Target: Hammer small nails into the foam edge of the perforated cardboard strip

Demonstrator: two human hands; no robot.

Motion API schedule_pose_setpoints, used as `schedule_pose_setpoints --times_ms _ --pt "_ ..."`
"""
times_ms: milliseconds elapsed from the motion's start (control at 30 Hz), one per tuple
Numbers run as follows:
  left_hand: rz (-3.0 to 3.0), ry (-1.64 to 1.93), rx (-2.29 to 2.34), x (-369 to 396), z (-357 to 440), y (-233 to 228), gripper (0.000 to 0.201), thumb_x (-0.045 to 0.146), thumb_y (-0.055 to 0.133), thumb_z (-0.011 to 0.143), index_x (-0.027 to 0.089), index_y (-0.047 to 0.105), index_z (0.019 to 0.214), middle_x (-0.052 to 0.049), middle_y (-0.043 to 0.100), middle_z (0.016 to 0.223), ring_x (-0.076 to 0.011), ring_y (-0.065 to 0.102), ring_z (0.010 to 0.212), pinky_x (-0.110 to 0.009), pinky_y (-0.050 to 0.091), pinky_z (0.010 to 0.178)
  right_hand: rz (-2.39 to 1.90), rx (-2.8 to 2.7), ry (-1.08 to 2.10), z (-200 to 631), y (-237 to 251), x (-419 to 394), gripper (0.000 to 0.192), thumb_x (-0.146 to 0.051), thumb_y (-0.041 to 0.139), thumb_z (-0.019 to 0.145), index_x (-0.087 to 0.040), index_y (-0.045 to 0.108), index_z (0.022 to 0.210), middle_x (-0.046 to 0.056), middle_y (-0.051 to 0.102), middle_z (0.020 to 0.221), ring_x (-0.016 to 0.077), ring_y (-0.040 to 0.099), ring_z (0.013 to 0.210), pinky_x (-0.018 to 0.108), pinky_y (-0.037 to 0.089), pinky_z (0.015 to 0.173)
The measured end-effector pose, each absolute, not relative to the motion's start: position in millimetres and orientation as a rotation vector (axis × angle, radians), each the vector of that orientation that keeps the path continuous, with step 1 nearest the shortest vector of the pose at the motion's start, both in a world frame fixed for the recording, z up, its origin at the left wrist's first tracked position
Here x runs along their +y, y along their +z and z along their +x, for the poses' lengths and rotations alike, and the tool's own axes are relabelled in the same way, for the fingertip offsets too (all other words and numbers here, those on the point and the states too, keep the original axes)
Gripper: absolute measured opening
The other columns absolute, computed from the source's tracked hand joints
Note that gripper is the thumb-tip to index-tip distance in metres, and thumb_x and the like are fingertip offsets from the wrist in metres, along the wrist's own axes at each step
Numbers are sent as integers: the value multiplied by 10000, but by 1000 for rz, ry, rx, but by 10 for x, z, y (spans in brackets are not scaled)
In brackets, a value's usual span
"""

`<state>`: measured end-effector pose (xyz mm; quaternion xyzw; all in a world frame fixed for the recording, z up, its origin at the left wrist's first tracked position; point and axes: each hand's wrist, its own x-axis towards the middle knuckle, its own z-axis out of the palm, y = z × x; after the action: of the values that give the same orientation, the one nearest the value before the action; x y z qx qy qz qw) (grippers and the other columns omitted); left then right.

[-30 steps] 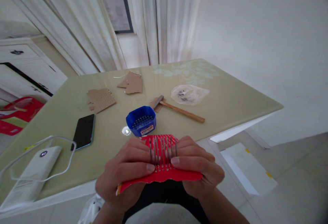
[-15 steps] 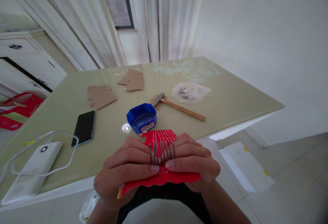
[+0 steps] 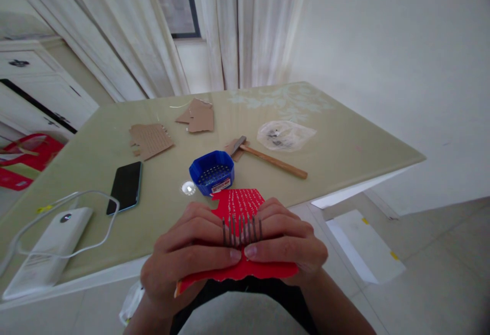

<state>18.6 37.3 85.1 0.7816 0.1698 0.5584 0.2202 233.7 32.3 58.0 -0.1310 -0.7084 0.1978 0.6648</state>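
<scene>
Low in the frame's centre, the left hand (image 3: 184,258) and right hand (image 3: 285,248) both pinch a red card (image 3: 239,205), thumbs meeting over a row of nails (image 3: 242,229) standing in it. Rows of holes above the nails appear unfilled.

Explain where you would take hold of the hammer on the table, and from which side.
Grip the hammer by its wooden handle near the free end, coming from the right: the handle lies flat and bare there, while the metal head rests on a cardboard scrap beside the blue container.
</scene>
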Motion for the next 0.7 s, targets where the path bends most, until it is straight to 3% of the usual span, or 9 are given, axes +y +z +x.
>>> schedule_pose_setpoints --times_ms 133,233,467,600,700 --pt "1985 1381 670 276 186 869 145 179 831 964 243 847 1093 -44 789 878 -172 745 762 -282 611 677 -480 -1547 665 2371 665 221 199 -216 772 1017 -218 861 1196 71 815 903 190 739 759 330 587 711" --pt "1720 1215 1015 220 219 819 80 239 890 897 212 848 960 -18 767 791 -140 700 657 -207 545 565 -742 -1425 940 2378 701 165 116 -236 859 937 -232 857 1053 24 784 838 155 675 692 273 512 626" --pt "1141 1095 1277 218 386 687 377 473 947 773 150 841 935 -49 786 794 -163 688 645 -208 526 543 -993 -1122 1295 2275 561 204 224 -386 870 912 -183 787 866 -6 662 747 129 544 650 249 431 590" --pt "947 1130 1308 159 468 647 409 477 979 725 138 828 894 -41 770 777 -148 666 659 -201 510 575 -1012 -1061 1349 2246 474 209 250 -408 900 875 -178 804 858 6 700 760 142 578 673 254 462 613" --pt "862 1166 1303 112 423 487 512 582 979 707 146 846 938 -63 803 822 -177 692 688 -230 540 586 -984 -956 1425 2236 443 194 277 -434 937 839 -182 831 881 19 760 800 152 644 697 259 511 653"
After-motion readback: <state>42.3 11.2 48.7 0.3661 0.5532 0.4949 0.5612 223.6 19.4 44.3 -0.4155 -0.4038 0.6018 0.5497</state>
